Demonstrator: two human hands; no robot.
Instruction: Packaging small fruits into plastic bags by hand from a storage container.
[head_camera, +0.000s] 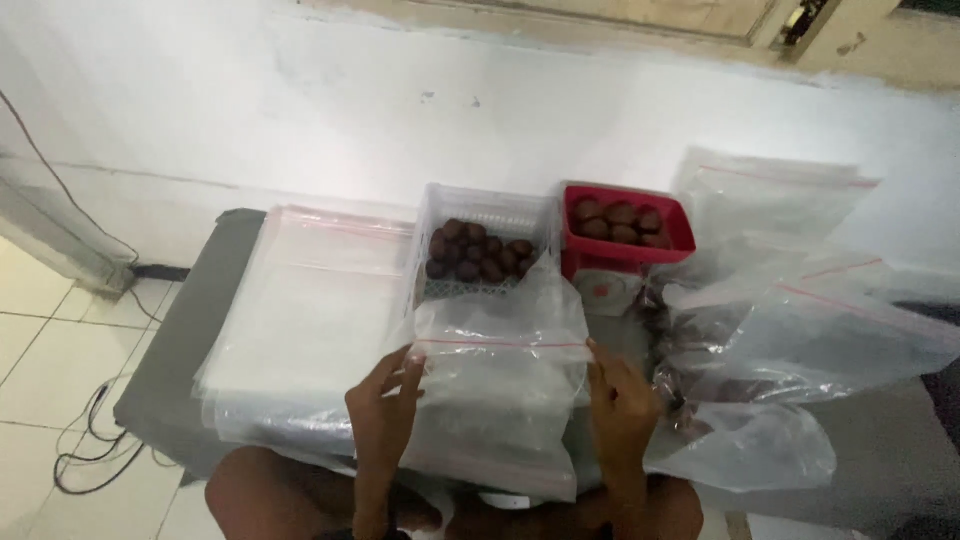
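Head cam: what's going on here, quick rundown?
A person holds a clear zip-top bag upright in front of them, left hand on its left edge, right hand on its right edge, near the red seal line. Behind it stand a white basket of dark brown round fruits and a red tub holding more of them. A stack of empty bags lies to the left; bags that seem to hold some dark contents lie to the right. The held bag looks empty.

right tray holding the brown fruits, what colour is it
Red, seen best in the head view: the tray beside the white basket.
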